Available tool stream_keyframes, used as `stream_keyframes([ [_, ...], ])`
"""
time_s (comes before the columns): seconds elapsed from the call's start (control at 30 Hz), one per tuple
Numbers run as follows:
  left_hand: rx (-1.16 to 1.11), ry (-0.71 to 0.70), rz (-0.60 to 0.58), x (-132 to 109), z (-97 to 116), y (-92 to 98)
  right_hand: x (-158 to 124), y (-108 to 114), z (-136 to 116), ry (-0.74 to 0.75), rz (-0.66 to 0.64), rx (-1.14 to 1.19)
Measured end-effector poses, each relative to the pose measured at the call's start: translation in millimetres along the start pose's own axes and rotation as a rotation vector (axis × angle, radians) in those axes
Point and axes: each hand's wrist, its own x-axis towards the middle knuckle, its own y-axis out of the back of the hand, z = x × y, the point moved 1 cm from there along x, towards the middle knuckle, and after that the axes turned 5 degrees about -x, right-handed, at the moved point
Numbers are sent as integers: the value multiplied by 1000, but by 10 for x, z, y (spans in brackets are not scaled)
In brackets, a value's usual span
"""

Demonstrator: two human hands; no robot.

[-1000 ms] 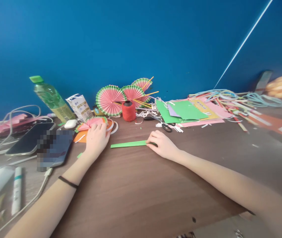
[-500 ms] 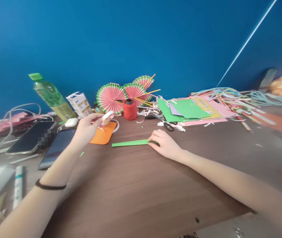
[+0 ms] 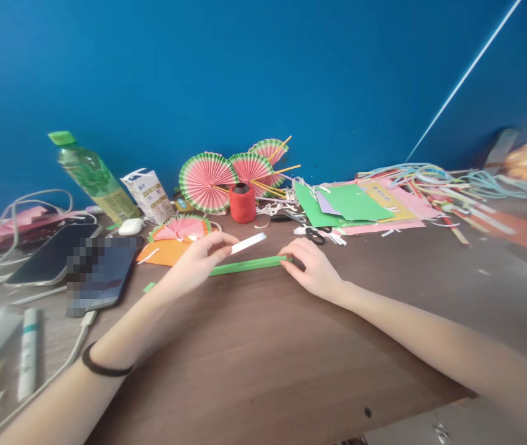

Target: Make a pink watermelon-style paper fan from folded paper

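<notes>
My left hand pinches a short, stiff-looking white strip between thumb and fingers; whether it is tape or paper I cannot tell. The strip is held above a narrow green paper strip, which lies on the table with lengthwise fold lines. My fingers partly cover its left end. At the other end, my right hand is closed on the green strip and rests on the tabletop. Left of my left hand lie an orange paper piece and a half-opened pink and green paper fan.
Pleated round fans stand against the blue wall behind a red thread spool. Scissors, green paper sheets and loose strips lie right. A green bottle, milk carton, earbud case and phones sit left.
My left hand has moved right and slightly down with the white strip, from over the orange paper to above the green strip, uncovering the small fan. My right hand has hardly moved.
</notes>
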Motion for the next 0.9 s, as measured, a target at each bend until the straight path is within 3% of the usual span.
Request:
stream_keyframes([
  [0.17,-23,-44,-54,-24,36,-139,-3,40,-128,8,88,99],
  [0.37,-27,-90,-69,-82,109,-323,-13,3,-196,71,-36,143],
  [0.6,-38,3,-193,-145,187,-423,-39,-27,-169,56,-85,244],
  [0.73,39,2,-169,-151,170,-455,-45,-24,-178,80,-97,286],
  [0.9,252,-29,-56,-162,161,-475,-38,-19,-178,44,-100,329],
])
